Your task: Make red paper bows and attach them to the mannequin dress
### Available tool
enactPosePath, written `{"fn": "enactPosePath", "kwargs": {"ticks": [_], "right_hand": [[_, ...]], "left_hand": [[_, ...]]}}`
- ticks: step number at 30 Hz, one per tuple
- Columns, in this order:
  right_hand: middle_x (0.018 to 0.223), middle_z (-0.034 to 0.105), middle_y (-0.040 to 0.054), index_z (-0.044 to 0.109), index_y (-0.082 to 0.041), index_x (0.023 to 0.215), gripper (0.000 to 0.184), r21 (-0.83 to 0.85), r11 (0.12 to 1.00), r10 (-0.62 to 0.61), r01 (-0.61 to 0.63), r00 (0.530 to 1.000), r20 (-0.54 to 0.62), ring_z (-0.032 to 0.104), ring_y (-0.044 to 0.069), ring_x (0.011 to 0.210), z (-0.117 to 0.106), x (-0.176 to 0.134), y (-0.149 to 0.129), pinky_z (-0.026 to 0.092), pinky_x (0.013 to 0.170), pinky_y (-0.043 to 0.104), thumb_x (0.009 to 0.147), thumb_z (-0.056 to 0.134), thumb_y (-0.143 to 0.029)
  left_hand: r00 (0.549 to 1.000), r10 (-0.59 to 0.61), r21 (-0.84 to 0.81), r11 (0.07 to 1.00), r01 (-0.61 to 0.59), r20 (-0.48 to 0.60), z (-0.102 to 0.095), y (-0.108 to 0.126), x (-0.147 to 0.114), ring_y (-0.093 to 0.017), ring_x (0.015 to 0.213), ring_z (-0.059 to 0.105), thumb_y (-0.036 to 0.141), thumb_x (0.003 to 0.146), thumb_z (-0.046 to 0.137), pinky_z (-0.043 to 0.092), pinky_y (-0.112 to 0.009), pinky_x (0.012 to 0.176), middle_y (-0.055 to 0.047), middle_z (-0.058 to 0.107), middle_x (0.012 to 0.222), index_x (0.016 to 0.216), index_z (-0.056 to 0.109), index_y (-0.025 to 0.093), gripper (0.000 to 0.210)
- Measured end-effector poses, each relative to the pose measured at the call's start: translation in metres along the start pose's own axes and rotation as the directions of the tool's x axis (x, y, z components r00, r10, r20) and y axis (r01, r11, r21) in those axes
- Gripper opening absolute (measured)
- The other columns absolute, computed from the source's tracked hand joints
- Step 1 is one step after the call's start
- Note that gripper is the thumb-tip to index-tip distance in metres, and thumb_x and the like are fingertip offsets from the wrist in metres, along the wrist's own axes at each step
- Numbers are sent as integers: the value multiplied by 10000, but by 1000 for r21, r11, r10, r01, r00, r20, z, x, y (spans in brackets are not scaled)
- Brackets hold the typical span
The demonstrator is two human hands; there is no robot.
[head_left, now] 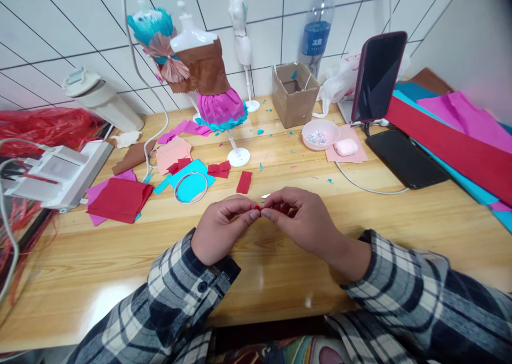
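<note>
My left hand (228, 226) pinches a small piece of red crepe paper (258, 209) between thumb and forefinger. Against the same piece, my right hand (306, 217) has its thumb and forefinger closed; most of the paper is hidden by the fingers. Just beyond lies a loose red strip (244, 182), with a folded red piece (219, 169) to its left. A silver ring (191, 188) rests on turquoise paper (202, 173). Farther back stands a small white dress form (239, 157) wearing a brown paper top (206, 68) and a magenta skirt (220, 107).
At the left are stacked red sheets (120, 199), a white power strip (64, 177) and a tumbler (106, 102). A cardboard box (294, 100), a pink bowl of beads (320, 135), an earbud case (345, 147), a propped phone (378, 81) and a black power bank (408, 158) stand right.
</note>
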State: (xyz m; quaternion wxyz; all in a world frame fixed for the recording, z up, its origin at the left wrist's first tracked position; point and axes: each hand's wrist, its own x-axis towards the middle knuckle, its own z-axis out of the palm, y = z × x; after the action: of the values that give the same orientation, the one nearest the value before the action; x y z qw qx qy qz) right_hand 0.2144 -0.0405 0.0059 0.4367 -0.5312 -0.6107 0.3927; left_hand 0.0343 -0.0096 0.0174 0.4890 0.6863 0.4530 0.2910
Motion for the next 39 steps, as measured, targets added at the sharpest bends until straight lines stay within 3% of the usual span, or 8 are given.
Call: {"fn": "enactPosePath", "kwargs": {"ticks": [4, 9, 15, 18, 23, 29, 36, 39], "right_hand": [[777, 646, 11, 668, -206, 857, 57, -231, 950, -210, 209, 977, 22, 587, 124, 688, -1, -1, 6, 457, 622, 242, 829, 619, -211], [836, 625, 37, 601, -188, 902, 104, -435, 845, -277, 311, 950, 141, 562, 150, 733, -1, 0, 5, 421, 656, 272, 908, 504, -223], [905, 602, 82, 544, -161, 936, 167, -446, 808, -302, 386, 920, 249, 549, 191, 826, 4, -1, 2, 439, 719, 308, 952, 381, -192], [867, 608, 49, 555, -190, 910, 125, -316, 874, -331, 368, 929, 165, 562, 169, 810, -1, 3, 5, 448, 717, 281, 946, 440, -222], [843, 647, 43, 657, -214, 944, 197, -346, 885, -326, 312, 945, 17, 598, 179, 806, -24, 19, 18, 460, 717, 295, 933, 462, -237], [931, 707, 64, 711, -193, 998, 301, -515, 800, -307, 307, 948, 87, 612, 205, 891, -37, 40, 40, 456, 826, 349, 900, 443, -98], [859, 717, 47, 752, -240, 917, 153, -585, 786, -215, 201, 976, 47, 614, 211, 836, -38, 44, 42, 439, 778, 358, 862, 622, -299], [933, 719, 68, 712, -230, 1084, 246, -620, 768, -169, 159, 985, 43, 615, 233, 883, -40, 43, 43, 440, 803, 388, 886, 578, -285]], "left_hand": [[996, 13, 78, 997, -6, -88, 5, 1, -1, -178, 763, 628, 312, 792, 673, 489, -285, 741, -56, 693, 792, 775, 728, 168, 156], [994, -14, 96, 995, 24, -110, 7, 0, -2, -169, 726, 615, 312, 786, 669, 481, -279, 713, -41, 690, 757, 757, 728, 173, 154], [980, -194, -310, 935, 171, -47, 12, -3, -3, -154, 755, 619, 305, 742, 722, 479, -268, 753, -38, 711, 788, 770, 722, 152, 156], [951, -310, -499, 826, 261, -15, 14, -7, -1, -129, 719, 618, 335, 704, 771, 483, -253, 727, -24, 717, 773, 813, 717, 152, 221], [935, -355, -497, 813, 304, -8, 11, -12, 0, -122, 717, 621, 357, 666, 801, 494, -261, 731, -25, 720, 810, 824, 710, 154, 273], [943, -331, -494, 816, 298, 22, 8, -13, -1, -128, 753, 632, 339, 683, 790, 489, -269, 772, -34, 737, 840, 829, 729, 161, 238], [937, -341, -519, 789, 329, 76, 7, -13, -2, -111, 744, 624, 326, 692, 791, 469, -240, 757, -24, 737, 840, 835, 735, 170, 218], [936, -342, -504, 796, 335, 82, 7, -10, -2, -108, 714, 611, 332, 683, 795, 463, -234, 719, -12, 722, 798, 811, 719, 167, 222]]}}
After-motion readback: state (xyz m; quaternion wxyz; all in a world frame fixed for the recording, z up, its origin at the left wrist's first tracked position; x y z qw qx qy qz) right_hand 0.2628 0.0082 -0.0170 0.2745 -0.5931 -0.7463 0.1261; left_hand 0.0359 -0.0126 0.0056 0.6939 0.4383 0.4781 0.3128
